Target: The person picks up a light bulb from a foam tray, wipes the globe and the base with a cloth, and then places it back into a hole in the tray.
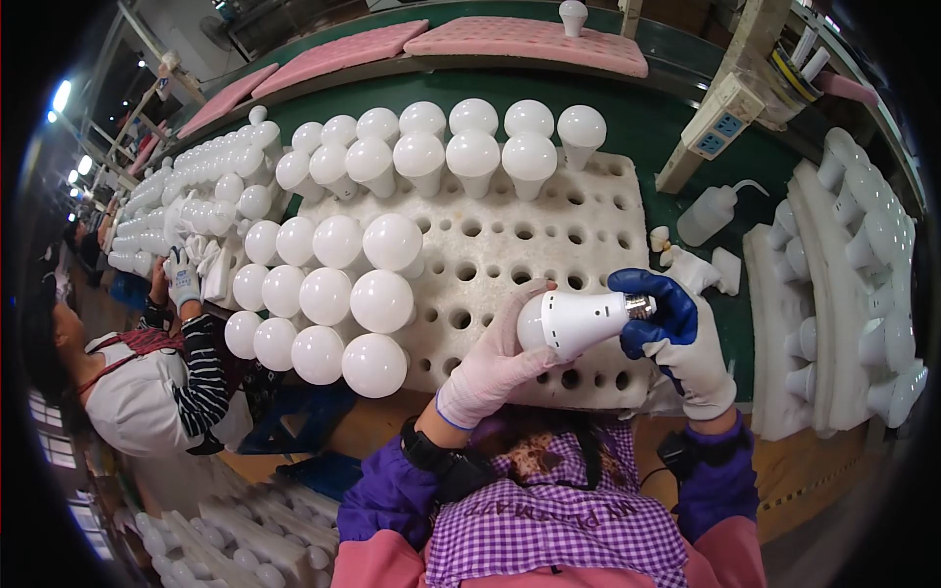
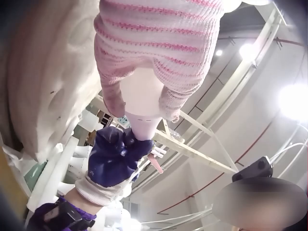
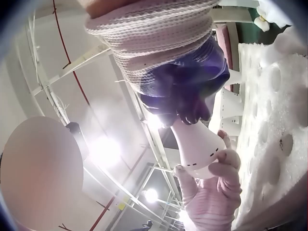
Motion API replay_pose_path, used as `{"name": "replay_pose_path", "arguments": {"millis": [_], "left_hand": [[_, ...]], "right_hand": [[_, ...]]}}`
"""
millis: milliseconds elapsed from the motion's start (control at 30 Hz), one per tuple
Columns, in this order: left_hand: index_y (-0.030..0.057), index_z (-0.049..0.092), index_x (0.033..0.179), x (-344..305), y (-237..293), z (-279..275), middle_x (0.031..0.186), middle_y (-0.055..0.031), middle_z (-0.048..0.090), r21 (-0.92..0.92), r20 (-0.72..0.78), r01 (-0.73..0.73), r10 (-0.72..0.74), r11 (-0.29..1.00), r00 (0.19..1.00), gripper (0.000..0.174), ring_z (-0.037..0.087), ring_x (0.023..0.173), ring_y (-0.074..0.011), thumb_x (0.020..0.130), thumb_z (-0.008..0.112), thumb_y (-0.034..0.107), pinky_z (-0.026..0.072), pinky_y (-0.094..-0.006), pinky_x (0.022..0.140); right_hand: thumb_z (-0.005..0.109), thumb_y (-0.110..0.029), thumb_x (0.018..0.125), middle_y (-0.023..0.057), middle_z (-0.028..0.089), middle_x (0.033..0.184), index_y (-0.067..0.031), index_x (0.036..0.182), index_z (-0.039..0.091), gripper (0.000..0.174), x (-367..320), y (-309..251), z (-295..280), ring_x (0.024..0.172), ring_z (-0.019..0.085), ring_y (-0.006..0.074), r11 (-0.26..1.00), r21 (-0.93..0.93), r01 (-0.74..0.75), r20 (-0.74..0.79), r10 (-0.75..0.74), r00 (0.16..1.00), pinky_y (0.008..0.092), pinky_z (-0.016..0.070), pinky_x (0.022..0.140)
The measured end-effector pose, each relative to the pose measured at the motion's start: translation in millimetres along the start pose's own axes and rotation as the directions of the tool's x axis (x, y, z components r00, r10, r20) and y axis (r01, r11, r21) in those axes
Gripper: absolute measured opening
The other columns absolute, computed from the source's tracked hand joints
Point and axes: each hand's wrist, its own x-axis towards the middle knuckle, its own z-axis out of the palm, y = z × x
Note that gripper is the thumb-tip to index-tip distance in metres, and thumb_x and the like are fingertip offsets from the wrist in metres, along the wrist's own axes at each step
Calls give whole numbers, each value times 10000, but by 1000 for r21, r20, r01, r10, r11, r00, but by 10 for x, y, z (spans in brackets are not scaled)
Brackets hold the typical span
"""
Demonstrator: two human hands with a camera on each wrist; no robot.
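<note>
A white LED light bulb [image 1: 586, 321] lies tilted in both hands above the foam tray. My left hand [image 1: 490, 370], in a white and pink striped glove, grips its round dome; in the left wrist view the thumb and fingers wrap both sides of the bulb [image 2: 142, 96]. At the other end, my right hand [image 1: 676, 328], in a blue-coated glove, curls its fingers round the metal screw base. The right wrist view shows the blue fingers [image 3: 192, 108] covering that base, with the bulb's white body [image 3: 195, 144] running down to the left hand [image 3: 211, 197].
The white foam tray [image 1: 490, 250] has rows of holes, with many bulbs [image 1: 380, 302] standing at its left and back. A squeeze bottle [image 1: 706, 216] and a socket post [image 1: 725, 122] stand at right, near upright foam trays [image 1: 760, 333] of bulbs. Another person [image 1: 147, 382] works at left.
</note>
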Motion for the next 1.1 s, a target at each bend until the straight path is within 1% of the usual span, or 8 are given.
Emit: {"name": "replay_pose_path", "arguments": {"millis": [67,300,700,800,867,967,1033,1100], "left_hand": [[9,241,1395,-14,0,3,1259,-136,452,88,-48,-14,18,996,999,918,554,1074,-251,717,792,292,501,-302,827],[13,225,1396,-14,43,-7,1231,-123,438,236,-29,-86,96,968,995,837,539,1009,-178,766,744,200,497,-289,804],[81,295,1385,-23,-37,-189,1172,-111,519,-263,167,258,-219,930,961,814,595,920,-205,713,753,118,523,-318,738],[63,293,1381,-21,-19,-108,1156,-123,524,-151,52,106,-99,983,994,815,592,942,-227,720,761,152,526,-345,754],[38,313,1362,-32,59,-24,1135,-146,532,360,-70,-3,30,933,997,806,588,965,-243,724,772,217,517,-363,790],[20,304,1355,-28,52,-92,1214,-131,467,637,-92,27,42,770,995,838,546,1064,-203,696,804,157,494,-334,880],[11,333,1330,-27,65,-73,1181,-139,492,685,-87,5,75,729,993,805,554,1051,-203,700,800,192,489,-331,873],[1,380,1301,0,73,-60,1120,-226,545,814,-115,26,118,580,986,789,600,985,-290,687,786,285,486,-368,846]], "right_hand": [[646,6,819,25,595,971,-6,1188,564,379,13,-10,20,767,535,51,1000,14,2,-8,-2,1000,189,471,657],[624,-41,853,16,588,888,10,1186,561,342,40,-6,101,681,506,46,995,-83,-52,-93,44,995,183,432,596],[638,-71,854,29,612,959,24,1175,563,343,50,-16,139,748,538,56,987,-159,-11,-48,3,999,190,462,674],[642,-79,851,26,612,958,24,1167,566,341,69,-9,146,755,536,55,987,-156,-45,-79,33,996,187,461,676],[631,-71,854,18,608,944,22,1158,571,323,79,13,126,731,531,47,989,-132,-67,-81,57,995,179,453,649],[554,-24,862,24,608,938,16,1171,565,312,126,59,-44,738,555,64,982,-157,-107,-36,103,994,194,477,674],[513,5,837,59,633,971,9,1136,577,306,232,224,-359,783,577,97,945,-311,102,-287,-195,938,229,486,701],[566,-58,817,93,632,971,-5,1105,591,294,362,228,-718,819,615,186,878,-478,21,-404,-241,882,295,495,735]]}}
